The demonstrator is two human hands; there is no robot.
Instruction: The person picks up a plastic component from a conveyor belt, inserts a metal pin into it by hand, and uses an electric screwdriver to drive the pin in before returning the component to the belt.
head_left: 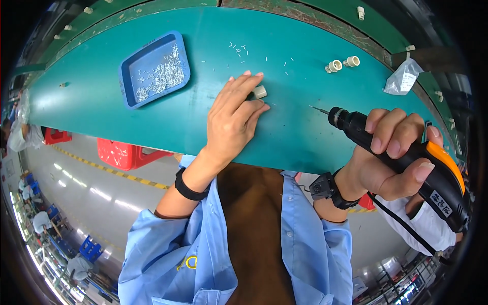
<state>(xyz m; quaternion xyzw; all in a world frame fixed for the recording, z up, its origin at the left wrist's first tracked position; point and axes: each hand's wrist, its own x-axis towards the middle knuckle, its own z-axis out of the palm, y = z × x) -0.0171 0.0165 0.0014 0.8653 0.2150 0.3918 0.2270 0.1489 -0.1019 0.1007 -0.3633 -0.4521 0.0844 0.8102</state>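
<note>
On the green tabletop, my left hand is closed around a small cream cylindrical part, whose end shows between the thumb and fingers. The rest of that part is hidden by the hand. My right hand grips a black and orange electric screwdriver to the right, its bit pointing left toward the part but apart from it. Something small and bright sits at the bit's tip, perhaps a screw. A blue tray on the left holds a heap of small silvery screws.
Several loose screws lie beyond my left hand. Two cream cylindrical fittings stand at the far right, near a clear plastic bag. A red stool is below the table's near edge. The screwdriver's black cord hangs at right.
</note>
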